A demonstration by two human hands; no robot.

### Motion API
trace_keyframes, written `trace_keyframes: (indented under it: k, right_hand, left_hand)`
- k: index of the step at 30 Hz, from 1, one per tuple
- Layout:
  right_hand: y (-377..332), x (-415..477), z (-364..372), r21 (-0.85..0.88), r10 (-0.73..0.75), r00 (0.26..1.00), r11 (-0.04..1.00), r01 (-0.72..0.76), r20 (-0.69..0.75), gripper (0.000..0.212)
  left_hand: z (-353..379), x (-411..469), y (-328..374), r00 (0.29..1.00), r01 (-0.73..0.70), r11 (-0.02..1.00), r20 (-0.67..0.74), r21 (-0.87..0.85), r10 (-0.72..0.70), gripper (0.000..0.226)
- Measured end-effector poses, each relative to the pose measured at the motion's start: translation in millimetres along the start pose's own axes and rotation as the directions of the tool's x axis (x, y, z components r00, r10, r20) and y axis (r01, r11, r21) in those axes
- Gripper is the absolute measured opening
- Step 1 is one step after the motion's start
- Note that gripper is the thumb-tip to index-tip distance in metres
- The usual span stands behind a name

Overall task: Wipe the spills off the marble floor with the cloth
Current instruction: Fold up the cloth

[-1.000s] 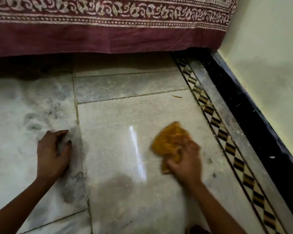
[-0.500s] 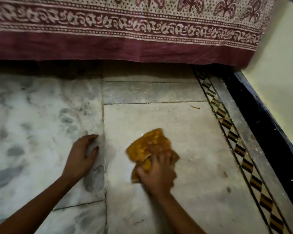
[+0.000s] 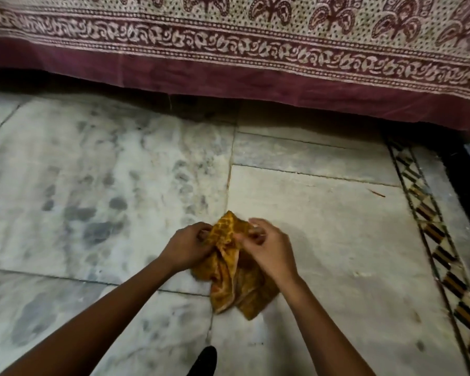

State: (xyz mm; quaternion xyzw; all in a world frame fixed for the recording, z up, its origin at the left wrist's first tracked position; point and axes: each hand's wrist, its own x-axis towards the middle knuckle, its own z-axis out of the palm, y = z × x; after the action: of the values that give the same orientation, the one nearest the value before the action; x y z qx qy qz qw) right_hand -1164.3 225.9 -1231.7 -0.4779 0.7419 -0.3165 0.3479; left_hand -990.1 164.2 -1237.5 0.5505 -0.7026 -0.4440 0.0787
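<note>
Your left hand (image 3: 186,246) and right hand (image 3: 269,249) both pinch the cloth (image 3: 228,278), apparently folding it. Next, press a clean face onto the floor (image 3: 323,226).

No readable text, label, number or sign appears anywhere.

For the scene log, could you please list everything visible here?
cloth: one, mustard-orange patterned, bunched at centre between both hands
marble floor: several slabs, white with grey mottling, throughout
bedspread: one, maroon and cream print, hanging along the top
inlay border: one strip, black and tan, right side
sliver: one, reddish, on the floor near the border
dark object: one, black, bottom edge, unidentifiable
left hand: one, grips the cloth's left side
right hand: one, pinches the cloth's top edge
</note>
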Motion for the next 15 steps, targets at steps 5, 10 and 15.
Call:
trace_keyframes:
  k: [5,10,15]
  right_hand:
    - [-15,7,14,-0.242,0.047,0.985,0.97,-0.004,0.169,0.025]
    - [-20,13,-7,0.083,0.13,0.962,0.985,-0.154,0.24,0.025]
    - [-26,-6,-12,-0.156,0.131,0.922,0.985,-0.078,0.363,0.061]
  left_hand:
    - [-4,6,7,0.998,0.061,0.992,0.02,-0.112,-0.059,0.022]
    - [-17,8,16,0.99,0.091,0.98,0.126,-0.175,-0.07,0.027]
    - [-17,9,32,0.979,0.011,0.998,0.204,-0.066,0.003,0.046]
